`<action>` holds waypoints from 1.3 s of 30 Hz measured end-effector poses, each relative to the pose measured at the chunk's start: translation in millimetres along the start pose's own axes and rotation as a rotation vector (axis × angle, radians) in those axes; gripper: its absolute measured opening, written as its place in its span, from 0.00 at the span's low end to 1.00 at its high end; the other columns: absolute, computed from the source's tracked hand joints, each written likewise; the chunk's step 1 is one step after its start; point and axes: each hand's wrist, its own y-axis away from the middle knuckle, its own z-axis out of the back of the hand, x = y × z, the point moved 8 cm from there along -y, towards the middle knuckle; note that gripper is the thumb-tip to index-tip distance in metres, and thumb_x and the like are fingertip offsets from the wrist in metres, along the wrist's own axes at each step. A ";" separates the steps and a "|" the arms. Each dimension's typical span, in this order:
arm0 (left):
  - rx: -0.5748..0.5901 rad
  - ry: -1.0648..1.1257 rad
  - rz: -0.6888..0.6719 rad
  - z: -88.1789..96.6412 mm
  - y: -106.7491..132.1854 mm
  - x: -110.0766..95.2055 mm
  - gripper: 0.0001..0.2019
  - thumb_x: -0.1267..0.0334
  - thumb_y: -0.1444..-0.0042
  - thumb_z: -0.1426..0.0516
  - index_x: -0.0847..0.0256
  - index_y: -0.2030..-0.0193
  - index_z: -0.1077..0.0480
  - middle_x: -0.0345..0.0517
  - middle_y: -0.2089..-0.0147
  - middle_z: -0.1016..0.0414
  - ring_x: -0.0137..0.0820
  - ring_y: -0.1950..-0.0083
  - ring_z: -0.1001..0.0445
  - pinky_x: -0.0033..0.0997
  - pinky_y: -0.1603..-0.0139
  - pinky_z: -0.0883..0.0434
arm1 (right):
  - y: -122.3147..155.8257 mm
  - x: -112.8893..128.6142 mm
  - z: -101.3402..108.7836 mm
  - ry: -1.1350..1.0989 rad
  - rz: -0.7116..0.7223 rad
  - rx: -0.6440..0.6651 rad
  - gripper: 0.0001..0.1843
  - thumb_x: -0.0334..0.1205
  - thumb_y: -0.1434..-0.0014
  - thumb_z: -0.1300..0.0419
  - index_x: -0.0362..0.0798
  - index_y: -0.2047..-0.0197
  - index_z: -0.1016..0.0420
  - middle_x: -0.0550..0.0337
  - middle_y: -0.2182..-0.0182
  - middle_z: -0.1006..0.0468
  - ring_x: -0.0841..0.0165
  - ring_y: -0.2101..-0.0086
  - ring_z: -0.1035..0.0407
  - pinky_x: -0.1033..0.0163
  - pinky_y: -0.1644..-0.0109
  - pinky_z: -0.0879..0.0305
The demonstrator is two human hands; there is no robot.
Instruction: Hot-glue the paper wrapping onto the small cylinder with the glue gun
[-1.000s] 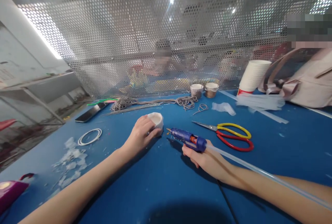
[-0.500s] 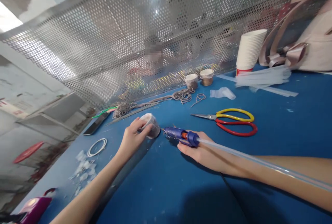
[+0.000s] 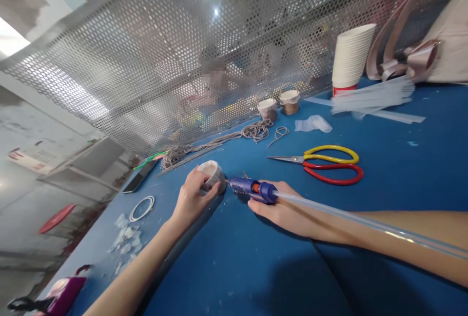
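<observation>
Left hand (image 3: 191, 196), half-curled, is gripping the small cup (image 3: 216, 173); right hand (image 3: 284, 211) is clasping the glue gun (image 3: 243, 186), fingers wrapped.

It looks like a shared craft workshop: a glue gun (image 3: 242, 185) over a blue table (image 3: 226, 262) strewn with scissors (image 3: 305, 160), cord (image 3: 255, 130), stacked cups (image 3: 353, 55), clear strips (image 3: 373, 97) and pale scraps (image 3: 126, 240); a perforated metal screen (image 3: 153, 52) along the far side, a person (image 3: 214, 80) dimly visible through it, and a red stool (image 3: 57, 218) beyond the table's left edge
</observation>
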 end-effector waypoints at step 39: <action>-0.182 -0.007 -0.200 36.6 16.7 -16.7 0.08 0.64 0.41 0.48 0.54 0.55 0.33 0.50 0.52 0.28 0.40 0.47 0.29 0.53 0.44 0.35 | 0.9 -5.8 0.4 -0.160 -0.083 -0.016 0.13 0.40 0.47 0.43 0.48 0.78 0.43 0.71 0.84 0.46 0.76 0.80 0.52 0.69 0.78 0.53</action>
